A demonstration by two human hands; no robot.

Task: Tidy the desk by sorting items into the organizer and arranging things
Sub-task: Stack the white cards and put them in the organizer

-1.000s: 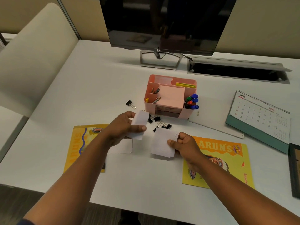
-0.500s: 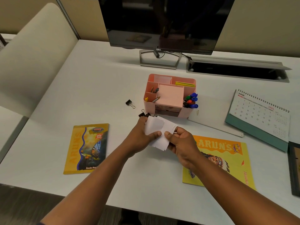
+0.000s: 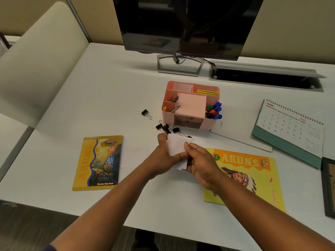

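Head view: a small stack of white paper slips (image 3: 176,147) sits between my two hands above the white desk (image 3: 108,91), just in front of the pink organizer (image 3: 190,105). My left hand (image 3: 164,156) grips the stack from the left; my right hand (image 3: 201,163) pinches its right edge, the hands touching. Black binder clips (image 3: 165,128) lie scattered between the slips and the organizer. Yellow notebooks flank my arms, one at left (image 3: 98,163), one at right (image 3: 253,174); a desk calendar (image 3: 290,127) stands far right.

white desk (image 3: 101,98), organizer (image 3: 190,105), notebooks (image 3: 98,163), calendar (image 3: 290,127)
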